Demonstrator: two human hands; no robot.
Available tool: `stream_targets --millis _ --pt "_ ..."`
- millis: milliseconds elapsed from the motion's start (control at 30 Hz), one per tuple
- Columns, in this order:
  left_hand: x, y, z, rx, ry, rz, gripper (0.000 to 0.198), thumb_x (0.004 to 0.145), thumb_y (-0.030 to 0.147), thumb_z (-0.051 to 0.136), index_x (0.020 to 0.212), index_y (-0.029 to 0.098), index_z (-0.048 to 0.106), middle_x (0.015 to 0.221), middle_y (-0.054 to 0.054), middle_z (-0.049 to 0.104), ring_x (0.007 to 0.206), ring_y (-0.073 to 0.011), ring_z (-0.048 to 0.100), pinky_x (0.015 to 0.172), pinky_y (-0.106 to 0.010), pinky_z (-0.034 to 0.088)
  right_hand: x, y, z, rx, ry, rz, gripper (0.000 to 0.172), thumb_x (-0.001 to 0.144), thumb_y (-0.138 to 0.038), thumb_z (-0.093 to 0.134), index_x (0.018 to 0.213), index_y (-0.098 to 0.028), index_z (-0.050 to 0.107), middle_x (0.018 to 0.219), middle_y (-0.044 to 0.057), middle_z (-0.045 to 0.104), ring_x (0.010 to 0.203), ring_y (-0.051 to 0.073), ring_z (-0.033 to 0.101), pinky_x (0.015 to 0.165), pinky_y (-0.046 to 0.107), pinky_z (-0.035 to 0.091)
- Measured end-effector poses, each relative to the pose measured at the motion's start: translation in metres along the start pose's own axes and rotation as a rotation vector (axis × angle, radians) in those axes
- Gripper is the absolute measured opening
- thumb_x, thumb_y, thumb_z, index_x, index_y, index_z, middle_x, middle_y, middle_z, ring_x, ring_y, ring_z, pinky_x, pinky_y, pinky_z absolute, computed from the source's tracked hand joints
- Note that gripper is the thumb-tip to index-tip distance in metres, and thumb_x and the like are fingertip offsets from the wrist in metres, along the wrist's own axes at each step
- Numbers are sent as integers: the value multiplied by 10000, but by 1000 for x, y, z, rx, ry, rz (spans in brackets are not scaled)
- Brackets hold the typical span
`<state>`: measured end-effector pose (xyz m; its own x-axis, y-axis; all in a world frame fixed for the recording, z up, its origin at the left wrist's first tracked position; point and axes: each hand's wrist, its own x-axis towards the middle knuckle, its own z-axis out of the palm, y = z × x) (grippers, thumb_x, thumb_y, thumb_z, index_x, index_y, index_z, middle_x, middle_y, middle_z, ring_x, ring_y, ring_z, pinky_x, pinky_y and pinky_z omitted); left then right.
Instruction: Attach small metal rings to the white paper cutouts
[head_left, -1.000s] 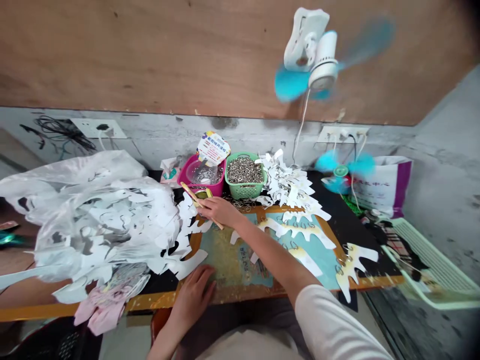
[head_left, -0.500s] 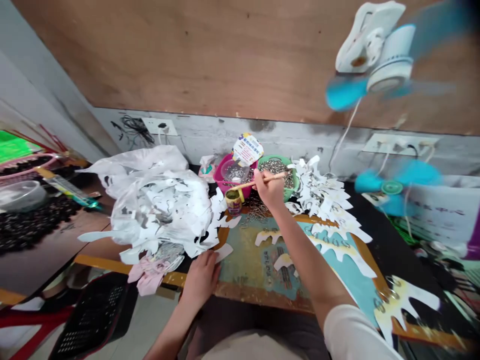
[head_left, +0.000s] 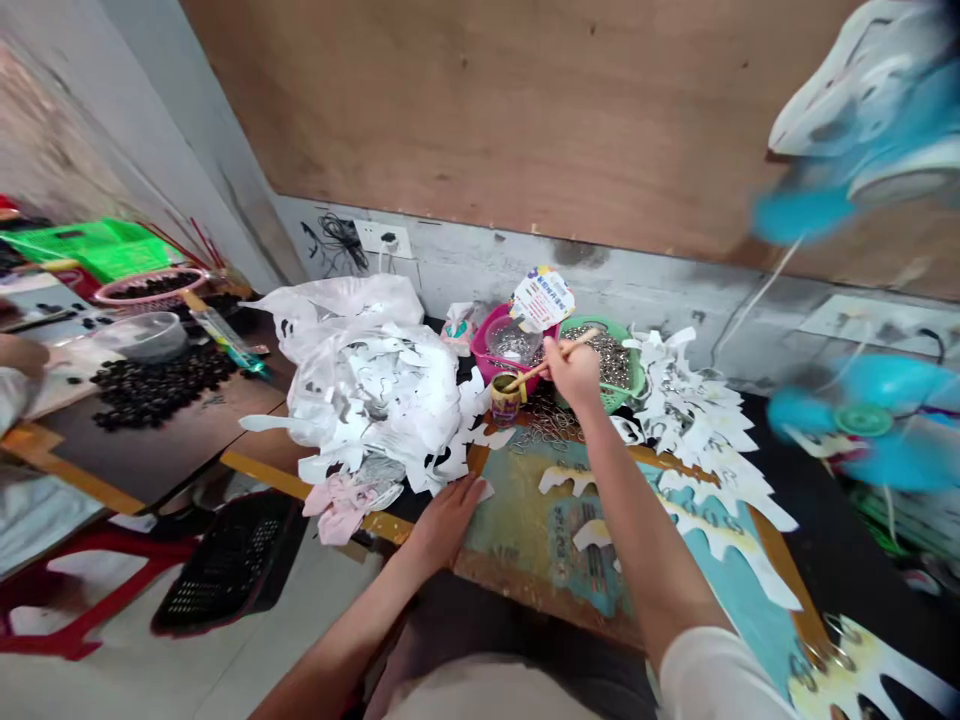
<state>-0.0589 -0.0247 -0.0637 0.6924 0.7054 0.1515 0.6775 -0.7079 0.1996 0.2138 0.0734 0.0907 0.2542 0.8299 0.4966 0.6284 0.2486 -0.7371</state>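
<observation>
Over the worktop point(head_left: 814, 490), the right hand point(head_left: 576, 375) closed around a wooden stick point(head_left: 534, 374), the stick slanting down to the mouth of a small can point(head_left: 505, 404)

Behind the can stands a pink basket point(head_left: 484, 363), and beside it a green basket point(head_left: 618, 399) filled with metal rings point(head_left: 615, 360); the left hand point(head_left: 444, 525) lies palm down at the left edge of a stained board point(head_left: 510, 520), fingers close together next to a white tip of paper point(head_left: 487, 490), and whether it grips that piece I cannot tell. Left of the can, white cutouts point(head_left: 397, 385) heap up in a plastic bag point(head_left: 352, 300); right of the green basket, ringed cutouts point(head_left: 690, 420) overlap in a pile, while a yellow-stained cutout point(head_left: 566, 477) lies on the board near the right forearm
</observation>
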Motion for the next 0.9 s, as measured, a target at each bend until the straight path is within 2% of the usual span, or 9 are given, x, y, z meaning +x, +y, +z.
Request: stream_targets --millis 133,233,300,400,533,600,667,800,900 --pt "22 5 -15 -97 -112 -82 586 837 47 460 1408 166 402 1185 -146 627 1089 -259 608 940 -388 469 -13 12 -35 361 170 211 396 853 -515 611 667 -166 634 517 15 638 431 148 625 455 248 542" --pt "33 8 -40 -296 -57 -64 350 860 87 474 1173 188 592 1028 -92 664 938 -221 650 825 -323 494 -31 24 -55 546 274 296 395 764 -526 713 644 -157 639 490 0 620 376 129 587 393 234 536" --pt "40 10 -61 -423 85 -29 201 893 133 476 971 190 653 936 -64 662 828 -185 650 738 -278 494 -45 33 -66 636 348 349 392 720 -512 760 627 -151 638 471 -8 612 349 119 567 367 225 530" --pt "55 13 -91 -583 421 -118 122 909 226 538 968 191 638 856 -35 652 688 -143 626 586 -224 471 -65 44 -80 746 423 430 377 697 -475 792 616 -143 634 442 -12 604 345 120 573 359 212 534" --pt "83 15 -111 -724 834 -104 71 893 249 595 918 183 593 921 -50 660 817 -150 667 694 -237 532 -86 49 -97 905 524 508 315 741 -396 777 638 -138 629 457 -20 622 367 95 591 401 163 544" --pt "92 17 -106 -724 932 -49 62 892 228 587 935 184 580 1045 -86 660 944 -170 668 745 -254 548 -94 48 -105 981 575 539 288 779 -369 746 650 -142 627 476 -28 634 382 82 600 434 146 555" --pt "91 21 -90 -693 926 -26 88 897 188 559 985 190 562 1125 -107 657 1014 -183 664 770 -270 559 -102 46 -112 1048 601 553 276 812 -363 715 663 -149 626 494 -37 641 398 74 610 450 136 557" --pt "54 33 -38 -497 772 63 162 873 113 522 1009 201 536 1156 -111 669 1076 -206 658 867 -333 559 -126 44 -119 1122 588 524 275 835 -408 697 735 -154 658 555 -38 671 434 67 629 461 133 554" --pt "13 44 0 -407 576 79 194 873 87 474 1017 201 539 1161 -118 670 1074 -211 666 865 -330 568 -152 49 -115 1080 566 548 328 817 -476 708 753 -156 675 586 -25 688 449 73 637 471 153 566"
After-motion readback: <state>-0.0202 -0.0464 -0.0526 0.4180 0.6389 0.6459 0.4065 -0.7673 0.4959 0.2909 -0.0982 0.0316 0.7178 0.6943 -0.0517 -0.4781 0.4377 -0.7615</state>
